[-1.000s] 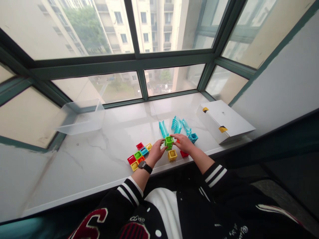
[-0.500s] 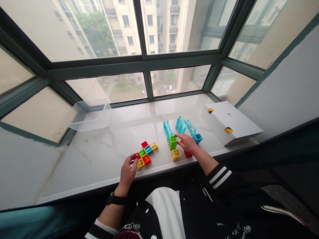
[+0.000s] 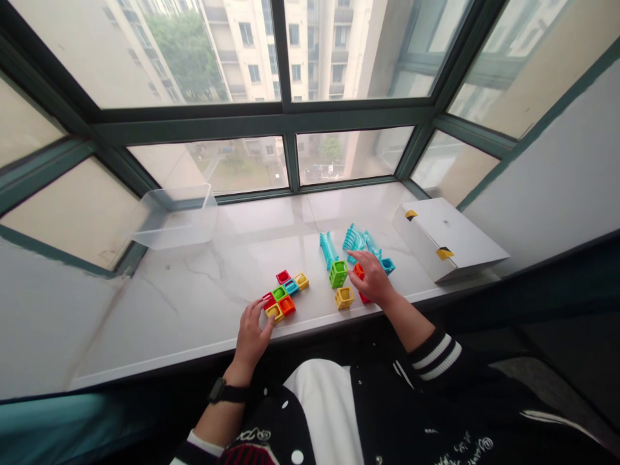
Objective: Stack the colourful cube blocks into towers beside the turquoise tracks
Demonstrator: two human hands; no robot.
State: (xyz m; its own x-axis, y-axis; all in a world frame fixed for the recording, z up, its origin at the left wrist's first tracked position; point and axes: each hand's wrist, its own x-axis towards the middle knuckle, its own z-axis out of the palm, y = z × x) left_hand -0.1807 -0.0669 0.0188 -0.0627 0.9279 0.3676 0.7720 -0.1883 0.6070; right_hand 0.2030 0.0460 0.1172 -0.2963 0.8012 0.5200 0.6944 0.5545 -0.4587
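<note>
Though set well beyond both hands, largest by far: a dark green window frame (image 3: 194,126). Beneath both hands and out to either side of them, a pale marbled sill (image 3: 247,236). Well to the right of the right hand (image 3: 372,278), a white box (image 3: 455,232); far beyond the left hand (image 3: 252,333) and off to its left, a clear plastic tub (image 3: 181,232).

At the left fingertips, a flat block cluster (image 3: 279,293) in mixed colours. Left thumb and fingers parted about the front yellow block (image 3: 274,312) at its near corner — held or merely touched, impossible to tell. Right thumb and forefinger spread wide, nothing visibly pinched.

Just beyond the right hand, a curved turquoise track (image 3: 354,238); farther left of it, a straight turquoise track (image 3: 328,250). Just left of the right thumb, a tall green block (image 3: 338,275), upright at the straight piece's near end. Partly hidden by the right hand, an orange-red block (image 3: 358,270); left of the right wrist, apart from the rest, a lone yellow block (image 3: 344,298).

Step in hand, as judged: choosing a block from under the left fingers. Called for next — a clean pinch there, with neighbours undisturbed and the right hand clear of the green upright.
</note>
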